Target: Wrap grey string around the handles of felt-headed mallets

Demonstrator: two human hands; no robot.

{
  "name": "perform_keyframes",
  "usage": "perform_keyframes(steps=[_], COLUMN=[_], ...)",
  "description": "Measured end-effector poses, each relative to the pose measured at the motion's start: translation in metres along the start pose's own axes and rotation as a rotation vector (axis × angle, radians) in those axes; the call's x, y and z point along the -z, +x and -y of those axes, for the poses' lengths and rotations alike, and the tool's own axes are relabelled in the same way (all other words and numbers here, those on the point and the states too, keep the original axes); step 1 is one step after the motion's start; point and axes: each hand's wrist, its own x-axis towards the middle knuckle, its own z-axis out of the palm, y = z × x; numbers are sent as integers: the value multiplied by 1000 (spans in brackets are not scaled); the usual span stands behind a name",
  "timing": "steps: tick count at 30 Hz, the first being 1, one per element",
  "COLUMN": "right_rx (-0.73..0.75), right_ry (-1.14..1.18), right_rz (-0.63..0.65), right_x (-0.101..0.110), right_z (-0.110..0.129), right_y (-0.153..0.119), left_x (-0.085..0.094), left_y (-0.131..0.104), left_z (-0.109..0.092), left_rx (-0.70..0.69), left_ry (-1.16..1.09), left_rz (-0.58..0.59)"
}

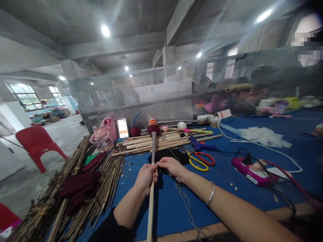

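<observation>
Around the stick (150,208), a curled left hand (145,178)

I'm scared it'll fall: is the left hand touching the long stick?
Touching. The head view shows the left hand closed around the long stick, its fingers curled over it.

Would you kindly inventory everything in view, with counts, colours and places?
Stick: one, pale, maroon-headed, centre
Thread: uncounted, grey, near stick
Scissor handles: two, yellow, red, right
Glue gun: one, blue, right
Power strip: one, magenta, right
Scraps: many, white, right
Loose sticks: many, pale, mid-table
Twigs: many, brown, left
Cloth: one heap, maroon, on twigs
Chair: one whole, red, left
Table: one, blue, beneath
Perforated panels: several, grey, behind
Ceiling lights: several, white, overhead
Bracelet: one, silvery, right wrist
Left hand: one, black-sleeved, around stick
Right hand: one, bare-forearmed, beside stick
</observation>
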Motion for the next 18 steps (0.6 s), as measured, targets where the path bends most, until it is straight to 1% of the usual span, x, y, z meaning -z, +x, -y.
perform_keyframes(steps=[3,5,8,13,16,18], right_rx=[-28,-33,-38,-74,-115,-113], right_ry=[22,25,29,61,49,37], right_rz=[53,58,54,117,102,90], right_x=[4,6,7,7,9,9], right_z=[-3,-4,-4,-2,-2,-2], right_y=[3,4,3,1,2,4], left_x=[4,6,8,8,7,7], left_y=[-1,-1,1,4,3,2], left_z=[0,-1,-2,0,1,1], left_rx=[55,76,44,10,18,24], left_ry=[6,3,-41,-71,-59,-56], left_rz=[96,136,159,193,206,212])
